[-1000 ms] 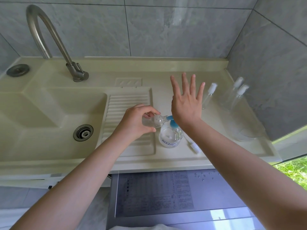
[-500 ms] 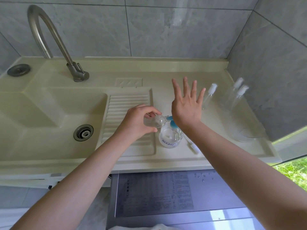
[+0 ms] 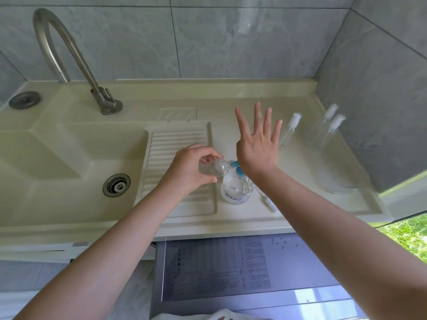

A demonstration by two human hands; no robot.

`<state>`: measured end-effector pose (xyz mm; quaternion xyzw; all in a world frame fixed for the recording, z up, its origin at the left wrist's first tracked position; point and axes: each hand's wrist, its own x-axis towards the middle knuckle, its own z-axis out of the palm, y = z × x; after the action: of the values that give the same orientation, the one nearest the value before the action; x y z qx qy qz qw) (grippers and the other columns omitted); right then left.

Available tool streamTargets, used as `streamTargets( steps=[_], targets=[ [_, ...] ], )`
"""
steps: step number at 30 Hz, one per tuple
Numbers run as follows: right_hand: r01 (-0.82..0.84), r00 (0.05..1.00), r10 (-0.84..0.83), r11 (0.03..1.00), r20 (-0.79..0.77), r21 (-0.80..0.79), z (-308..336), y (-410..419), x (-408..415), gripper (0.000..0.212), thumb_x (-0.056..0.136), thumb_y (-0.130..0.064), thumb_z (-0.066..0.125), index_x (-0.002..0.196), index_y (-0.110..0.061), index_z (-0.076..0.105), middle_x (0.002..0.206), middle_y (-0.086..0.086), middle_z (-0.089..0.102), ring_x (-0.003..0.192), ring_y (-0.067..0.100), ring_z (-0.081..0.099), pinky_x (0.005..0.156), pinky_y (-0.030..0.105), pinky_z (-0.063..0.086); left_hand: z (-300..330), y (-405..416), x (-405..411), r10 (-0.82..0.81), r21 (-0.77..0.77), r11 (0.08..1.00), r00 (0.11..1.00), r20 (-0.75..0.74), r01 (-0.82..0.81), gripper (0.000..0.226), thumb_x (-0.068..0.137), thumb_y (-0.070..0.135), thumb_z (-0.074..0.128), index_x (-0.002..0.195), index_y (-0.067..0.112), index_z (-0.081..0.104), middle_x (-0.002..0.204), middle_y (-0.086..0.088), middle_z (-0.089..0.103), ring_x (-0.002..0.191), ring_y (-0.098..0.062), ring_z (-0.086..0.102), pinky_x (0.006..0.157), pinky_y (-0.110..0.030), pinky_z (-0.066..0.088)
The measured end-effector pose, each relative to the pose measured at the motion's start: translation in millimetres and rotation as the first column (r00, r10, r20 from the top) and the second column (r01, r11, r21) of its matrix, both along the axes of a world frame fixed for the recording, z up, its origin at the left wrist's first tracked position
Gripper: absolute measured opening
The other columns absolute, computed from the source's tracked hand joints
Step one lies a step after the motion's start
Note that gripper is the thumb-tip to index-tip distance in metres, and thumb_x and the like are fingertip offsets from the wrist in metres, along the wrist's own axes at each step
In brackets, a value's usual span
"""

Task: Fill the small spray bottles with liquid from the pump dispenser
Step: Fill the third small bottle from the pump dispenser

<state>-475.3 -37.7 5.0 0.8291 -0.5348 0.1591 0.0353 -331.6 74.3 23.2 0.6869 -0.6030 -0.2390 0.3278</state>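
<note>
My left hand [image 3: 191, 168] grips a small clear spray bottle [image 3: 213, 169], tilted on its side with its open neck against the blue nozzle of the pump dispenser [image 3: 236, 189]. The dispenser is a round clear bottle with a blue pump head, standing on the counter. The heel of my right hand [image 3: 257, 146] rests on the pump head, fingers spread and raised. A loose white spray top [image 3: 269, 203] lies on the counter right of the dispenser. Three more capped small spray bottles stand farther right: one [image 3: 288, 131] and a pair [image 3: 328, 128].
A cream sink unit [image 3: 69, 204] has a basin with a drain [image 3: 116, 184] at left, a ribbed washboard [image 3: 178, 148] under my left hand and a steel faucet [image 3: 69, 56] behind. A clear glass container [image 3: 346, 179] stands at right. Grey tiled walls close the back and right.
My right hand has sunk slightly onto the pump head. My left hand keeps the small bottle at the nozzle, almost unmoved.
</note>
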Motion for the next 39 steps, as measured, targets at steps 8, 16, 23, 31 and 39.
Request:
streamTargets(
  steps=[8, 16, 23, 31, 39],
  targets=[
    [-0.004, 0.999, 0.005, 0.999, 0.049, -0.035, 18.8, -6.3, 0.1, 0.083, 0.096, -0.015, 0.047, 0.160, -0.033, -0.002, 0.166, 0.017, -0.011, 0.152, 0.042, -0.011, 0.121, 0.061, -0.005, 0.5, 2.6, -0.5, 0.007, -0.031, 0.999, 1.000, -0.006, -0.007, 0.053, 0.056, 0.006, 0.091, 0.102, 0.027, 0.073, 0.099, 0.008, 0.066, 0.089, -0.005, 0.061, 0.072, 0.001, 0.037],
    [-0.035, 0.999, 0.035, 0.997, 0.004, -0.066, 7.7, -3.7, -3.5, 0.077, 0.094, -0.015, 0.044, 0.160, -0.031, 0.007, 0.167, 0.017, -0.003, 0.152, 0.042, -0.008, 0.121, 0.061, -0.004, -0.3, 1.2, -0.6, 0.008, -0.020, 1.000, 1.000, 0.000, -0.008, 0.052, 0.058, 0.006, 0.091, 0.103, 0.025, 0.073, 0.101, 0.007, 0.066, 0.090, -0.006, 0.061, 0.069, 0.002, 0.036],
    [-0.029, 1.000, 0.029, 0.999, 0.000, -0.019, 12.6, -7.0, 1.3, 0.078, 0.096, -0.017, 0.047, 0.160, -0.031, 0.006, 0.166, 0.017, -0.008, 0.152, 0.042, -0.010, 0.121, 0.061, -0.006, -2.6, 3.0, -1.0, 0.001, -0.025, 1.000, 1.000, -0.002, -0.001, 0.053, 0.057, 0.006, 0.091, 0.103, 0.025, 0.074, 0.099, 0.006, 0.065, 0.090, -0.007, 0.062, 0.070, 0.001, 0.036],
    [0.008, 0.998, -0.010, 1.000, 0.057, 0.029, 5.8, -3.8, -1.8, 0.074, 0.098, -0.022, 0.047, 0.160, -0.029, 0.008, 0.167, 0.017, -0.005, 0.152, 0.042, -0.010, 0.120, 0.062, -0.005, -2.7, 1.0, -3.9, 0.005, -0.026, 1.000, 1.000, -0.013, -0.005, 0.054, 0.057, 0.004, 0.091, 0.103, 0.025, 0.073, 0.098, 0.005, 0.065, 0.088, -0.008, 0.062, 0.070, 0.002, 0.034],
    [-0.017, 0.998, 0.010, 0.992, 0.063, 0.122, 1.4, -2.1, -0.4, 0.063, 0.104, -0.036, 0.039, 0.160, -0.031, 0.010, 0.167, 0.016, -0.009, 0.152, 0.040, -0.013, 0.120, 0.061, -0.006, -3.3, -1.4, -1.8, 0.001, -0.041, 0.999, 1.000, 0.001, -0.001, 0.055, 0.055, 0.005, 0.092, 0.102, 0.026, 0.074, 0.097, 0.006, 0.066, 0.087, -0.006, 0.062, 0.075, 0.001, 0.035]
  ],
)
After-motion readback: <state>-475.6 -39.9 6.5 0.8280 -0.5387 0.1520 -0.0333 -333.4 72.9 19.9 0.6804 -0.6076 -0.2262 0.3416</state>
